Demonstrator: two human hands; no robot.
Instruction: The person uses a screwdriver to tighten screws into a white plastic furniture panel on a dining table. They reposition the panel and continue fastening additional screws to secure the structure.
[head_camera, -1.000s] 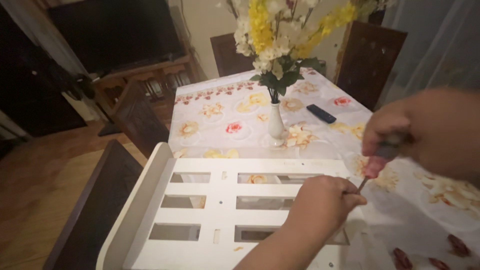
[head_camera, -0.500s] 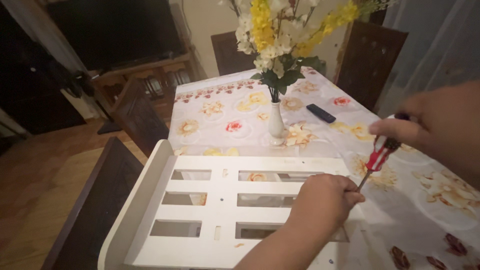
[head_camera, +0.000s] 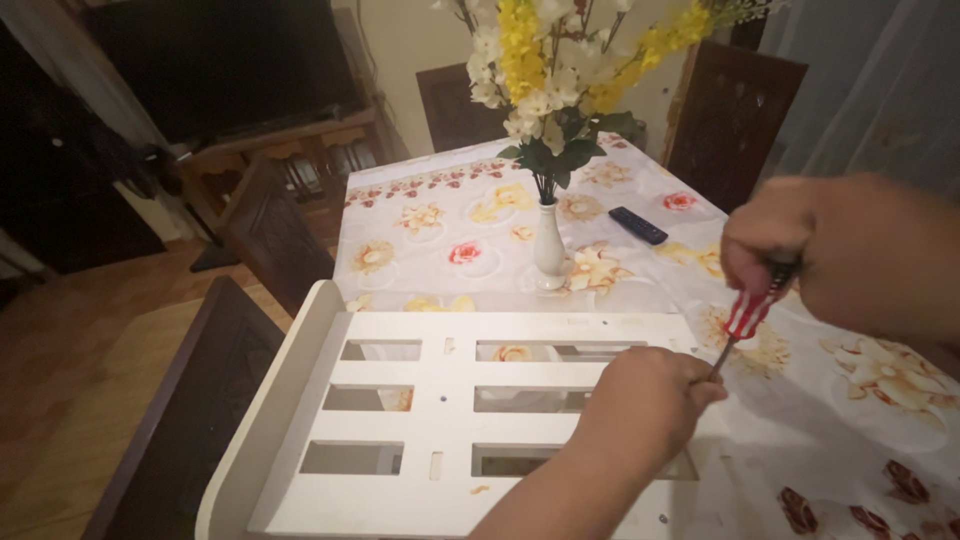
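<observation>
Gripping a red-handled screwdriver (head_camera: 745, 318) at right of frame, the right hand (head_camera: 850, 255) angles it down; the left hand (head_camera: 645, 405) pinches its tip against the white slatted panel (head_camera: 450, 420). A slip could jab those fingers.

Screwdriver (head_camera: 745, 322) tip hidden behind left hand (head_camera: 640, 405).
</observation>
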